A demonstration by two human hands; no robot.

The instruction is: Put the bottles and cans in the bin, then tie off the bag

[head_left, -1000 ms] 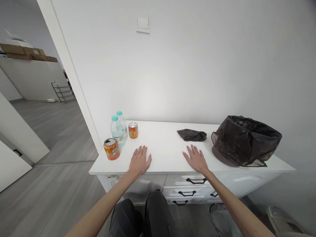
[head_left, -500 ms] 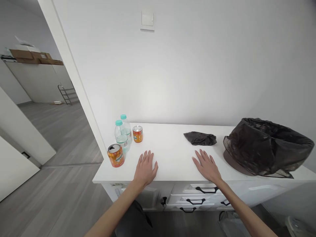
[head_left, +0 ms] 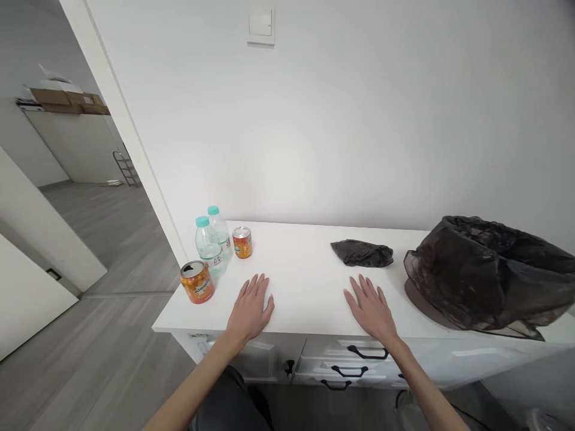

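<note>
My left hand [head_left: 250, 306] lies flat and open on the white cabinet top [head_left: 300, 281], fingers spread, holding nothing. My right hand [head_left: 371, 306] rests flat and open on the same top, a little to the right. An opened orange can [head_left: 196, 281] stands to the left of my left hand. Behind it are two clear water bottles with teal caps [head_left: 209, 240] and a second orange can [head_left: 242, 242]. A crumpled black bag [head_left: 362, 253] lies beyond my right hand. A bin lined with a dark bag [head_left: 485, 272] stands at the right.
Drawers with black handles [head_left: 364, 354] sit below the cabinet top. A wall switch [head_left: 261, 26] is above. An open doorway at the left leads to a grey wood floor [head_left: 90, 251], with cardboard boxes [head_left: 67, 100] on a far cabinet.
Both hands stay flat on the cabinet top. The view has shifted slightly, closer to the cabinet and toward the right.
</note>
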